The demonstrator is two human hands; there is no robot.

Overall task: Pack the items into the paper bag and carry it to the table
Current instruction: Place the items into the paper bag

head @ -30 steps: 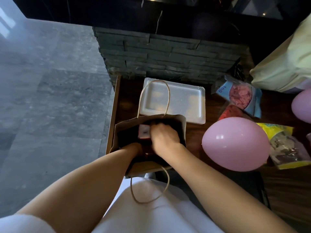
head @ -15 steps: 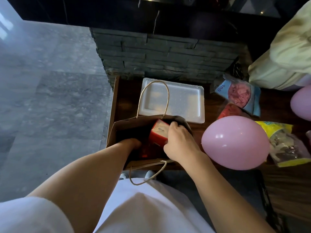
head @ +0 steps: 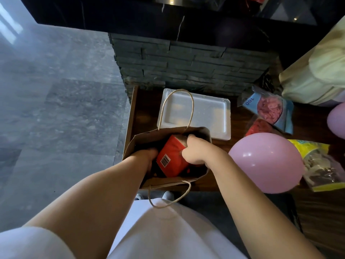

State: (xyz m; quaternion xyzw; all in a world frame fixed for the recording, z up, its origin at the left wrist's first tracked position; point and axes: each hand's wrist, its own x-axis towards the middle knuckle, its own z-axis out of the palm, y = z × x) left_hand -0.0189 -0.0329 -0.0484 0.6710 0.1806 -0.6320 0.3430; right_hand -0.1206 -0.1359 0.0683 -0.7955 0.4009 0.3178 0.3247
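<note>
A brown paper bag (head: 147, 139) with twine handles stands open at the left end of a dark wooden surface (head: 237, 128). My right hand (head: 196, 150) grips a red pack (head: 170, 156) with a barcode label, tilted in the bag's mouth. My left hand (head: 147, 156) reaches down inside the bag at the pack's left side; its fingers are hidden, so I cannot tell what they hold. On the surface to the right lie a big pink balloon (head: 265, 161), a blue packet (head: 270, 109), a red packet (head: 259, 128) and a yellow packet (head: 321, 165).
A white foam tray (head: 209, 113) lies just behind the bag. A grey stone wall (head: 186, 60) rises behind the surface. Pale cloth (head: 317, 75) and a second pink balloon (head: 337, 120) sit far right. Grey tiled floor (head: 56, 109) spreads to the left.
My right hand has come up out of the bag's depth and turned the red pack, so its red face with the barcode now shows. My left hand stays inside the bag.
</note>
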